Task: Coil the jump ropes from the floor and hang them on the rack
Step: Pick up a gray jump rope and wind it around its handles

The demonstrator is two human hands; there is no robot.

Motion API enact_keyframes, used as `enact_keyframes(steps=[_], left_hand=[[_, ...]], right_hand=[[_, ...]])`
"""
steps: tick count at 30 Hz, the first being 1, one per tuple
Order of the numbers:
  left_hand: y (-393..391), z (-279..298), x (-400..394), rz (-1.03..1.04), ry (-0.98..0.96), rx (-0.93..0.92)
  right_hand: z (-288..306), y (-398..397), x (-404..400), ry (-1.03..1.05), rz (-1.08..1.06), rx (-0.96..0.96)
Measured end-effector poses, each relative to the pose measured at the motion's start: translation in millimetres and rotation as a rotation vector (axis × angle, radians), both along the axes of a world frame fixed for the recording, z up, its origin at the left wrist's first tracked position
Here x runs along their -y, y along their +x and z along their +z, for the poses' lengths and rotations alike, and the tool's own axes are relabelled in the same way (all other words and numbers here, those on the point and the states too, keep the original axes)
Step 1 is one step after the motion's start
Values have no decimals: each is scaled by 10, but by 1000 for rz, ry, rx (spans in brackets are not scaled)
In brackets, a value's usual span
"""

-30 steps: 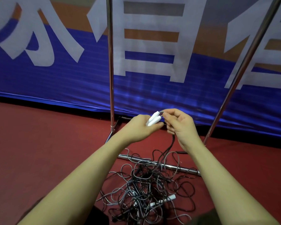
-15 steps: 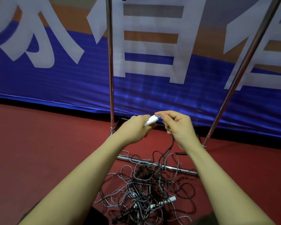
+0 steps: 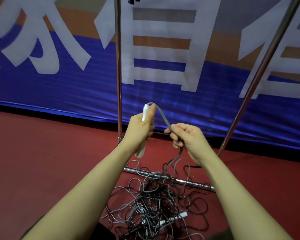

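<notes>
Two big things fill the back: a blue banner [image 3: 163, 101] with white characters, and the metal rack [image 3: 118, 75] standing before it on the red floor [image 3: 42, 161]. Below, a tangled pile of jump ropes [image 3: 156, 205] lies over the rack's base bar, between the forearms. Left hand [image 3: 140, 130] is curled tight round white handles [image 3: 145, 111], held upright above the pile. Right hand [image 3: 187, 137], just beside it, pinches the grey rope [image 3: 163, 116] that arcs from the handle tops and drops into the pile.
</notes>
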State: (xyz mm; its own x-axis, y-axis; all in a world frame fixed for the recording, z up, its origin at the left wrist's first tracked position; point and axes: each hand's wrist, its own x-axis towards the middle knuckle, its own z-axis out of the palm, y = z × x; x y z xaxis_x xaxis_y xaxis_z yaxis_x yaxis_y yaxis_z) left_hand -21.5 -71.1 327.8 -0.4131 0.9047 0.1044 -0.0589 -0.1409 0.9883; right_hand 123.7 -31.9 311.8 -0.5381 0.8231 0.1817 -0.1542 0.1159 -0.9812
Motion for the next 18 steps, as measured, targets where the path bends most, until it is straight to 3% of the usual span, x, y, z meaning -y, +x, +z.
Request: enact_keyframes(steps=[4, 12, 18], left_hand=[[9, 69, -17, 94, -11, 340], [30, 45, -110, 276, 78, 356], [27, 71, -155, 380, 132, 369]], right_hand=[[-19, -55, 46, -83, 43, 10], [-20, -136, 55, -257, 73, 18], [-62, -221, 58, -116, -2, 182]])
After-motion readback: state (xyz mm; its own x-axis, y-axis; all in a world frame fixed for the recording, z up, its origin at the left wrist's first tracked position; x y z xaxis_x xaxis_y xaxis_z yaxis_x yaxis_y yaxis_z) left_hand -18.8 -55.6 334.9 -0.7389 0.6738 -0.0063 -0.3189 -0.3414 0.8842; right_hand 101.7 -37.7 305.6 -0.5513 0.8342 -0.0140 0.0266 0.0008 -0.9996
